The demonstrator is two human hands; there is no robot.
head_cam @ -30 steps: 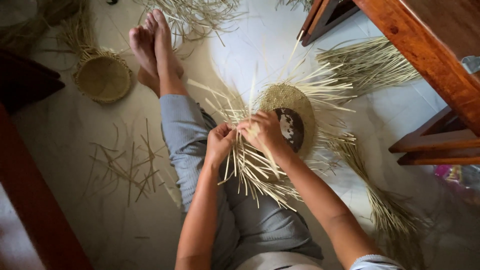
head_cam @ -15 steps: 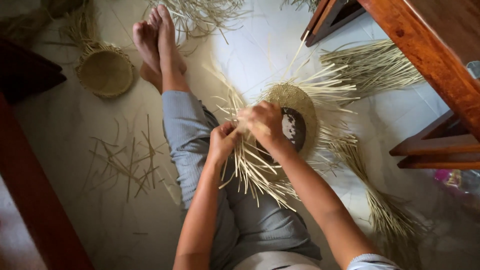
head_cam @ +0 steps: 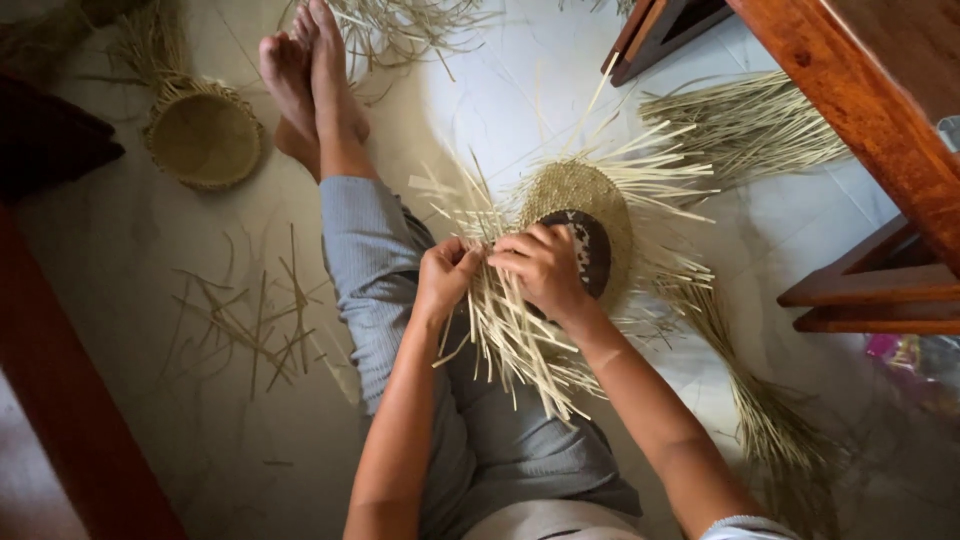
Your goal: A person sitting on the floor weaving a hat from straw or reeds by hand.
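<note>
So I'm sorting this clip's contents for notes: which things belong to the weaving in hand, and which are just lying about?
In the work:
left hand
right hand
half-woven straw piece
loose strips hanging from it

Lying about:
small woven basket
scattered strips on the floor
straw bundle
wooden furniture

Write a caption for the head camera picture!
Both hands, left hand and right hand, weave straw strips into a round mat.

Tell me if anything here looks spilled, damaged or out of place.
Loose straw strips lie scattered on the floor left of the legs, apart from the tidy bundles. Both hands, left and right, pinch strands of the half-woven piece; nothing looks damaged.
</note>
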